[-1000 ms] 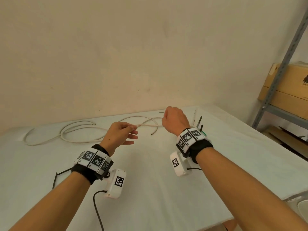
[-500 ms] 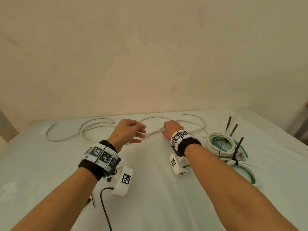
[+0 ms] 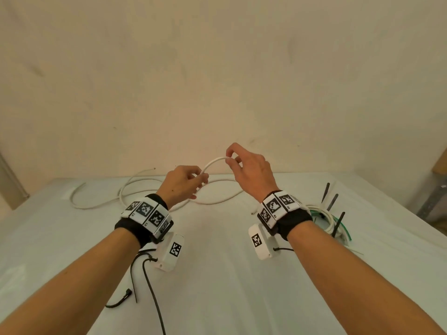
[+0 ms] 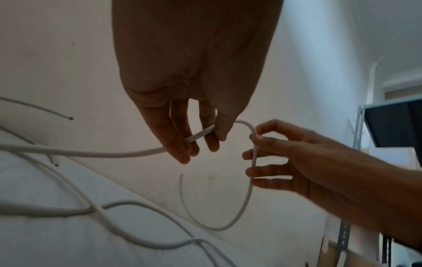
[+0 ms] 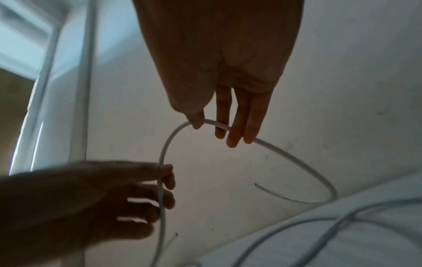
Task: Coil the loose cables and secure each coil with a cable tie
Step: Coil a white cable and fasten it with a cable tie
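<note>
Beige wall [image 3: 217,81] fills the upper frame above a white tabletop [image 3: 229,286]. At centre, both hands are raised: the left hand [image 3: 182,186] pinches a white cable [image 3: 214,163] that arcs up to the right hand [image 3: 249,169], which pinches it between thumb and fingers. The rest of the cable sprawls in loose loops toward the upper left of the tabletop. Right of the right wrist lie coiled white and green cables [image 3: 323,217] with black cable ties [image 3: 325,195] sticking up. Lower left, 1 loose black tie [image 3: 131,276] lies on the tabletop.
</note>
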Available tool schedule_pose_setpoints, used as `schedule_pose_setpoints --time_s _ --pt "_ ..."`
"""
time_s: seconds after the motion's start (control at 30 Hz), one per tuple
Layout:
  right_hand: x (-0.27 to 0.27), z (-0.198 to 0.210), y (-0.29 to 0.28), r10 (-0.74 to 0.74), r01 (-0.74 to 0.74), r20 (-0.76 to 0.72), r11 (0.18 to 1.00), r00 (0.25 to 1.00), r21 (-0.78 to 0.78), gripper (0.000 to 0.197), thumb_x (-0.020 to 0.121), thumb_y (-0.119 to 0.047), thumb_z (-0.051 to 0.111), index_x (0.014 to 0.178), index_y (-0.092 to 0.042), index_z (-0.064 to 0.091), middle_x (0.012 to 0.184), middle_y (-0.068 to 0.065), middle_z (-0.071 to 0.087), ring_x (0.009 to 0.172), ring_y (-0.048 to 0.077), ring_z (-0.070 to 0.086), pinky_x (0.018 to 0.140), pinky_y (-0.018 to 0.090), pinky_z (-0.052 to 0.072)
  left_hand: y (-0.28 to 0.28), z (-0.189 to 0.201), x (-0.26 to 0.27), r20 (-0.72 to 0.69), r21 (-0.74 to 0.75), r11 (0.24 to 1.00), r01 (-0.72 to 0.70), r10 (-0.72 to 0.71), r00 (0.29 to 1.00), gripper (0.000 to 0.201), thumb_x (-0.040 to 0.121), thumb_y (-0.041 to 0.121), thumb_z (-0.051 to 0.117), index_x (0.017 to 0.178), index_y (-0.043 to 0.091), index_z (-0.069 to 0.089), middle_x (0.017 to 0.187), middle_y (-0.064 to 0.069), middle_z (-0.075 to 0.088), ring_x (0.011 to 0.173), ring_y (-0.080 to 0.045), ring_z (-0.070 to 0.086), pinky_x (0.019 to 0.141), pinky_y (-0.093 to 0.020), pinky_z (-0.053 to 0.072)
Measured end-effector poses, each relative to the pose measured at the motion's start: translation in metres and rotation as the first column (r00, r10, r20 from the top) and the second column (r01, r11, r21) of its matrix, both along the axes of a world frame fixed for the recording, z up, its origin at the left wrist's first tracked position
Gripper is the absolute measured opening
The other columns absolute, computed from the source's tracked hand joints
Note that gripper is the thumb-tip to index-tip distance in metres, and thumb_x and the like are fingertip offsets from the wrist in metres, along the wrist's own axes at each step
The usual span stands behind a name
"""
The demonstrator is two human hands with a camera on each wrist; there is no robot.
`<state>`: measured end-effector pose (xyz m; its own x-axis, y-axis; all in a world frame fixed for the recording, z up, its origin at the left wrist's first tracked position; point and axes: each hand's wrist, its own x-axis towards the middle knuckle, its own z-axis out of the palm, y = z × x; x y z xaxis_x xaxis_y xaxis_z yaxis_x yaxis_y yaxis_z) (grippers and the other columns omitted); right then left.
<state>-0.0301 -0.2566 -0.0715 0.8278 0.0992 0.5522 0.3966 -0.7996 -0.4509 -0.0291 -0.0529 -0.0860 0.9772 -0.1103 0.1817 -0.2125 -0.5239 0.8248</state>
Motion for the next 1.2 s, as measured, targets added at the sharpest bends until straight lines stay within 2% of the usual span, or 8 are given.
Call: schedule_pose_setpoints --time_s 0.1,0.2,0.3,0.4,0.57,0.87,0.93,1.2 --pt "-0.006 0.015 -0.002 0.095 0.004 -0.163 0.852 0.982 0.523 0.009 0.099 -0.029 0.06 0.098 -0.023 0.067 0.097 -0.007 0.072 0.091 0.015 0.072 0.088 0.037 0.056 0.005 0.011 -0.011 0.058 -0.057 0.996 0.074 -0.071 0.996 0.02 0.096 0.035 0.07 0.086 0.021 0.08 0.089 -0.01 0.073 0.075 -0.019 0.065 0.073 -0.031 0.064" --pt "-0.01 0.026 0.001 0.3 0.078 -0.212 0.402 0.93 0.912 0.018 0.095 -0.022 0.073 0.096 -0.008 0.062 0.097 0.006 0.07 0.09 0.02 0.073 0.099 0.042 0.058 0.012 0.011 -0.028 0.014 0.028 0.976 0.218 -0.218 0.976 0.014 0.096 0.035 0.071 0.088 0.028 0.081 0.091 -0.007 0.072 0.076 -0.016 0.067 0.075 -0.031 0.063" --pt "-0.02 0.038 0.007 0.397 0.149 -0.159 0.057 0.904 0.987 0.019 0.093 0.001 0.073 0.101 0.005 0.056 0.1 0.018 0.061 0.087 0.027 0.066 0.093 0.042 0.06 0.015 0.002 -0.044 -0.081 0.112 0.933 0.343 -0.336 0.939 0.011 0.096 0.035 0.072 0.096 0.031 0.082 0.094 0.004 0.075 0.077 -0.011 0.066 0.075 -0.027 0.061" --pt "-0.025 0.046 0.008 0.434 0.236 -0.182 -0.073 0.882 0.969 0.027 0.1 -0.004 0.065 0.121 0.003 0.05 0.105 0.019 0.051 0.084 0.028 0.061 0.077 0.042 0.063 0.023 -0.003 -0.056 -0.111 0.164 0.909 0.383 -0.369 0.923 0.014 0.097 0.032 0.07 0.103 0.033 0.083 0.101 0.013 0.077 0.08 -0.008 0.066 0.077 -0.026 0.061" --pt "-0.027 0.047 -0.007 0.393 0.286 -0.288 0.063 0.873 0.956 0.019 0.108 -0.024 0.049 0.111 -0.005 0.053 0.075 0.007 0.05 0.055 0.017 0.049 0.06 0.036 0.059 0.053 -0.005 -0.055 -0.171 0.232 0.93 0.285 -0.249 0.953 0.011 0.093 0.031 0.075 0.095 0.037 0.083 0.095 0.008 0.078 0.083 -0.01 0.072 0.082 -0.032 0.063" --pt "-0.049 0.037 0.002 0.299 0.182 -0.542 0.726 0.785 0.664 0.045 0.11 -0.039 0.037 0.097 -0.008 0.066 0.053 -0.005 0.031 0.042 0.011 0.032 0.047 0.026 0.038 0.055 0.014 -0.046 -0.032 -0.234 0.969 -0.083 0.078 0.996 0.013 0.094 0.018 0.069 0.094 0.013 0.081 0.091 -0.003 0.078 0.094 -0.018 0.07 0.088 -0.03 0.055" --pt "-0.056 0.035 0.008 0.323 0.119 -0.573 0.789 0.753 0.602 0.043 0.109 -0.034 0.04 0.097 -0.005 0.069 0.055 -0.005 0.029 0.043 0.011 0.029 0.043 0.024 0.033 0.047 0.02 -0.046 -0.003 -0.299 0.947 -0.115 0.12 0.993 0.017 0.094 0.022 0.067 0.097 0.013 0.081 0.101 -0.003 0.078 0.106 -0.015 0.07 0.1 -0.035 0.053" --pt "-0.071 0.039 0.026 0.436 -0.132 -0.633 0.874 0.64 0.468 0.04 0.104 -0.031 0.044 0.094 -0.006 0.074 0.059 -0.003 0.021 0.05 0.015 0.016 0.049 0.029 0.02 0.029 0.022 -0.052 0.067 -0.376 0.924 -0.065 0.097 0.993 0.041 0.082 0.024 0.086 0.119 0.017 0.069 0.113 -0.006 0.075 0.111 -0.012 0.07 0.081 -0.022 0.048"
